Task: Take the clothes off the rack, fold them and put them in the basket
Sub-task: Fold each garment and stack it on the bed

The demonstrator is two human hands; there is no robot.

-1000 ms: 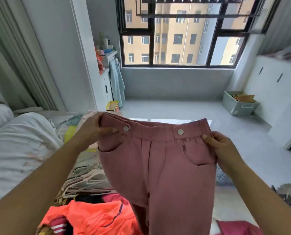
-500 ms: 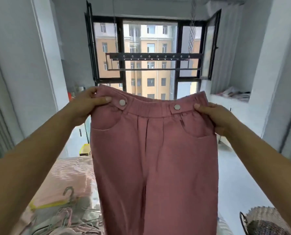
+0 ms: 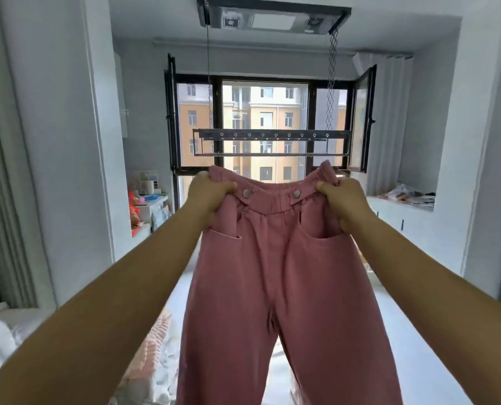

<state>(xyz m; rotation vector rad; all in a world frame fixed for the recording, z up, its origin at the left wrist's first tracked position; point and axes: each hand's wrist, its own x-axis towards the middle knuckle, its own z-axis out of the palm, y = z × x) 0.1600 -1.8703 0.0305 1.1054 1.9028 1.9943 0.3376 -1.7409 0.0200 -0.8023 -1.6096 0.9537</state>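
Now, the room opens toward a dark-framed window [image 3: 268, 127], and slung before it from the ceiling hangs the drying rack [image 3: 271, 138], its rail bare of clothes from where I stand. In front of that, filling the middle of the scene, the pink trousers [image 3: 284, 287] are held out at arm's length, legs dropping free and parting near the bottom, a hold that looks meant to let gravity pull the cloth flat and straight before any fold goes in. The left hand [image 3: 211, 197] has its grip bunched round the left end of the waistband, fingers curled into the fabric; the right hand [image 3: 341, 200] mirrors it at the other end, thumb on top. Spread wide like that, the two keep the waistband level. Two silver buttons [image 3: 246, 193] face us. No basket in sight.
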